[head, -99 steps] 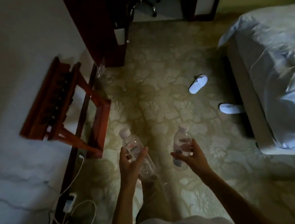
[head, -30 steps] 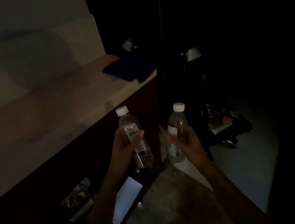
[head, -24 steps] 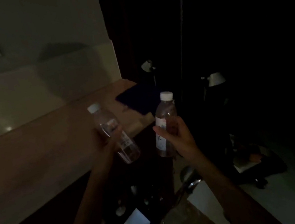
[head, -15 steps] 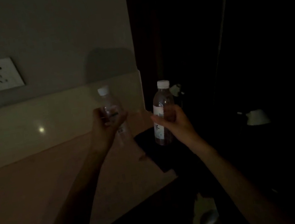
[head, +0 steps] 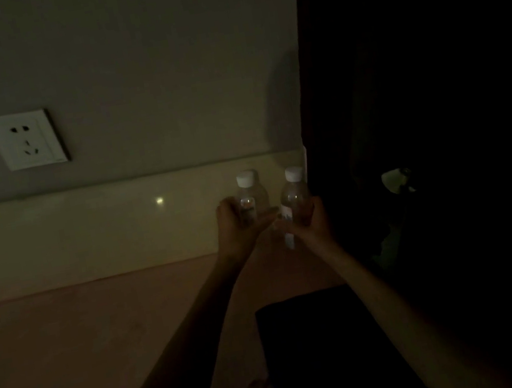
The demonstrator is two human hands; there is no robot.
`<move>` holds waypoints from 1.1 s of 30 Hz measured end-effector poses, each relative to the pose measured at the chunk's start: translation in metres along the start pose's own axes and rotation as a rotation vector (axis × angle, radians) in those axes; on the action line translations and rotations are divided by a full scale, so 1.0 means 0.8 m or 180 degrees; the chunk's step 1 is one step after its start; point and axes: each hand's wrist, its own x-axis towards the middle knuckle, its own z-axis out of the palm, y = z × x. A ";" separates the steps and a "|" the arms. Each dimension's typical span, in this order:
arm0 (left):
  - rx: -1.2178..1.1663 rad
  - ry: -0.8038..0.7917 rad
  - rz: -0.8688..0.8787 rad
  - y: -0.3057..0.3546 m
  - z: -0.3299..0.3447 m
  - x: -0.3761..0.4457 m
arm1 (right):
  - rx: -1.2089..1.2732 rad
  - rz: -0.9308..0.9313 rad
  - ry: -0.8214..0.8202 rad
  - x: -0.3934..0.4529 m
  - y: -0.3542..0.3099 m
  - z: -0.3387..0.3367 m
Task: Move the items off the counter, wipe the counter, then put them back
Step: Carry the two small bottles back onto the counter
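Two clear plastic water bottles with white caps stand upright side by side at the back right corner of the counter (head: 69, 343), against the pale backsplash. My left hand (head: 236, 227) grips the left bottle (head: 249, 195) around its middle. My right hand (head: 311, 221) grips the right bottle (head: 295, 194) the same way. In the dim light I cannot tell whether the bottle bases touch the counter top. Both forearms reach forward over the counter.
A dark cloth or mat (head: 324, 345) lies on the counter under my right forearm. A white wall socket (head: 25, 139) sits on the wall at the left. Beyond the counter's right end the room is dark, with a pale lamp-like shape (head: 396, 182).
I have turned from the carpeted room to the counter. Both hands carried the bottles forward and lowered them to the back right corner by the backsplash.
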 end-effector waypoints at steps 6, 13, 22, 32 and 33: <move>0.0263 0.0271 0.0125 -0.013 0.018 -0.015 | 0.0011 -0.0198 0.0267 -0.019 0.010 0.009; 0.0520 0.0352 -0.0008 -0.002 -0.002 -0.030 | -0.0224 -0.0454 0.0464 -0.033 -0.008 -0.007; 0.0416 0.0723 -0.0192 0.047 -0.162 -0.180 | -0.0140 -0.0692 -0.0122 -0.156 -0.086 0.025; 0.0396 0.2736 -0.2091 -0.028 -0.305 -0.625 | 0.0246 -0.0256 -0.4206 -0.547 -0.031 0.139; 0.0274 0.2857 -0.2588 -0.052 -0.304 -0.677 | 0.0011 -0.0006 -0.4650 -0.581 0.007 0.146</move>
